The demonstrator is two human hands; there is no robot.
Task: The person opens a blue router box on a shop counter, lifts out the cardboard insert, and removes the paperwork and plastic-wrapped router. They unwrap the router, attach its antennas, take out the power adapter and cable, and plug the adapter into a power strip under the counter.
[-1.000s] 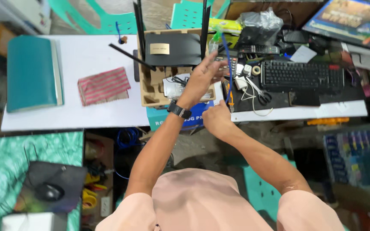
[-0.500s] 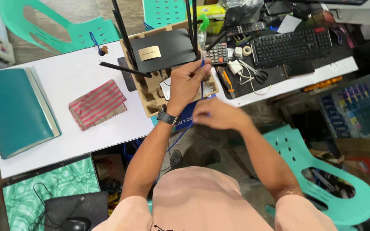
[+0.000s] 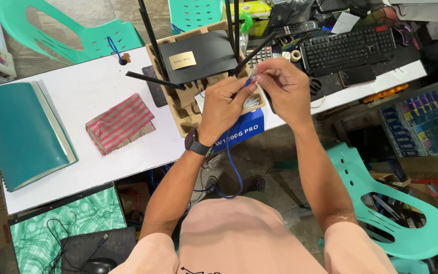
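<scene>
My left hand point(image 3: 225, 104) and my right hand point(image 3: 285, 86) meet above the table edge, both pinching the end of a blue cable point(image 3: 232, 167). The cable hangs down in a loop toward my lap. Its tip sits between the fingers of both hands and is mostly hidden. Just behind my hands lies a black router point(image 3: 201, 60) with several long antennas, resting in a brown cardboard tray point(image 3: 188, 109). A black watch sits on my left wrist. A blue box point(image 3: 244, 129) pokes out under the tray.
A white table point(image 3: 77, 91) carries a teal folder point(image 3: 19, 132), a striped red cloth point(image 3: 120, 122), a black keyboard point(image 3: 348, 45) and a phone point(image 3: 357, 76). Teal plastic chairs stand behind the table point(image 3: 62, 30) and at my right point(image 3: 386, 203). Cluttered boxes line the floor.
The view has swung left and closer. My right hand has risen from below the table edge to meet my left hand, and both now pinch the blue cable's end.
</scene>
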